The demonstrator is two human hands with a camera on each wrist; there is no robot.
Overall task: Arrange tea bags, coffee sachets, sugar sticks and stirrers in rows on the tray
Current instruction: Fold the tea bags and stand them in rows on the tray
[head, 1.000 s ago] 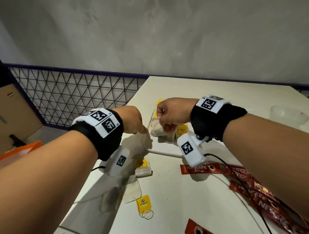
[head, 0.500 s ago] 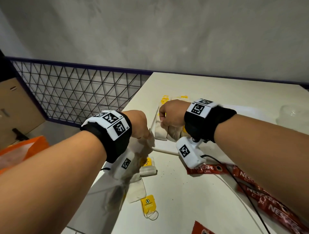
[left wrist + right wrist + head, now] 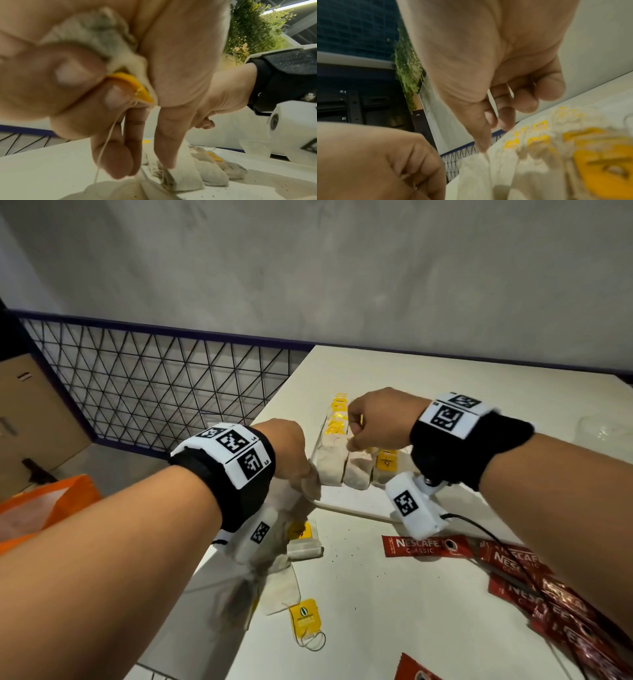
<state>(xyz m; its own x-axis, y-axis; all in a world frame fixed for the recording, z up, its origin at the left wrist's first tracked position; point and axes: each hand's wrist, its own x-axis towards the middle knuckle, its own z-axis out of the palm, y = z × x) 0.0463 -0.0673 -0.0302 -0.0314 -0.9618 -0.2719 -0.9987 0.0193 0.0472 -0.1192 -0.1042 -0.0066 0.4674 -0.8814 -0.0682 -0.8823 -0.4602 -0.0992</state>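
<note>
A white tray (image 3: 346,507) lies mid-table with a row of tea bags (image 3: 330,465) on it, their yellow tags (image 3: 337,419) pointing away from me. My right hand (image 3: 358,438) hovers over the row, thumb and forefinger pinching the top of one tea bag (image 3: 477,162). At the tray's left edge, my left hand (image 3: 291,455) grips a bunch of tea bags (image 3: 92,35) with a yellow tag (image 3: 132,86) in its curled fingers; a string hangs from it. Red coffee sachets (image 3: 424,546) lie on the table to the right. No sugar sticks or stirrers are in view.
Loose tea bags (image 3: 303,546) and a tagged one (image 3: 305,618) lie under my left wrist near the table's left edge. More sachets (image 3: 548,597) are piled right. A clear cup (image 3: 606,429) stands far right. A wire fence (image 3: 154,392) and orange bag (image 3: 51,501) are left.
My right hand has lowered the tea bag it held above the tray into the row. My left hand has moved forward to the tray's left edge.
</note>
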